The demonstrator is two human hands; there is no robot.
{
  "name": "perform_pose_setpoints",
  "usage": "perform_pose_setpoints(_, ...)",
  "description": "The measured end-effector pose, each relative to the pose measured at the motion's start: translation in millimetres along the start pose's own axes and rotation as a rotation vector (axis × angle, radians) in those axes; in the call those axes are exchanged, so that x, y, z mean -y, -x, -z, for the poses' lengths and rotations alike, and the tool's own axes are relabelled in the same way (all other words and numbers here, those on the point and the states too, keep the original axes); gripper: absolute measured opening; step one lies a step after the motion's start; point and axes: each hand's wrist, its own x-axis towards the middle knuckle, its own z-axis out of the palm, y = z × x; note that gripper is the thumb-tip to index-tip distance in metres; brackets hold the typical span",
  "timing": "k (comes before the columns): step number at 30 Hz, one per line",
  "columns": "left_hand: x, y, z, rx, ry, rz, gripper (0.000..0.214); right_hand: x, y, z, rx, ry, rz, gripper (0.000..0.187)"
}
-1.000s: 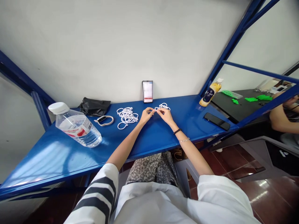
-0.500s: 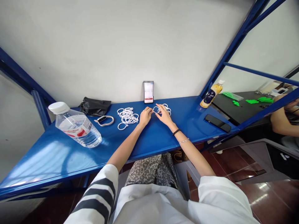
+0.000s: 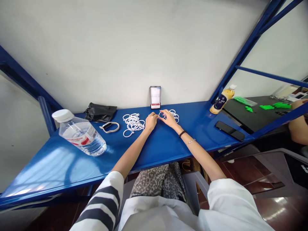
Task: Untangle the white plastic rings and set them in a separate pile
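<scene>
Between my two hands is a white plastic ring (image 3: 162,114) with a small knob, like a curtain ring. My left hand (image 3: 151,121) pinches its near left side, fingers closed. Thumb and fingers of my right hand (image 3: 169,119) grip the ring from the right. To the left of my left hand lies a loose pile of similar white rings (image 3: 133,122), several of them overlapping. A smaller group of white rings (image 3: 175,115) sits just beyond my right hand, partly hidden by it.
On the blue desk (image 3: 158,144) stand a large water bottle (image 3: 83,136), a juice bottle (image 3: 221,100) and a propped phone (image 3: 155,97). A black bag (image 3: 99,112), a watch (image 3: 110,127) and a dark phone (image 3: 229,130) lie there too. Another person's arm (image 3: 297,123) shows at right.
Both hands stay together at the ring, with a slight shift of the fingers. The whole view has moved a little, so everything sits slightly lower and further right.
</scene>
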Motion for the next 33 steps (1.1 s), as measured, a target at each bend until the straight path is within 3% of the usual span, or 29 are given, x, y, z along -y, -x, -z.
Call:
perform_pose_setpoints(9,12,-14,-9.2,0.026,-0.015,-0.064,0.023,-12,-8,0,-0.008,0.259,0.033,0.036)
perform_pose_setpoints(17,11,-8,-5.3,-0.056,-0.035,-0.119,0.024,2,-1,6,-0.013,0.199,0.014,0.039)
perform_pose_setpoints(33,9,-1,4.4,-0.064,-0.008,-0.103,0.026,8,6,6,-0.021,0.133,-0.007,0.039)
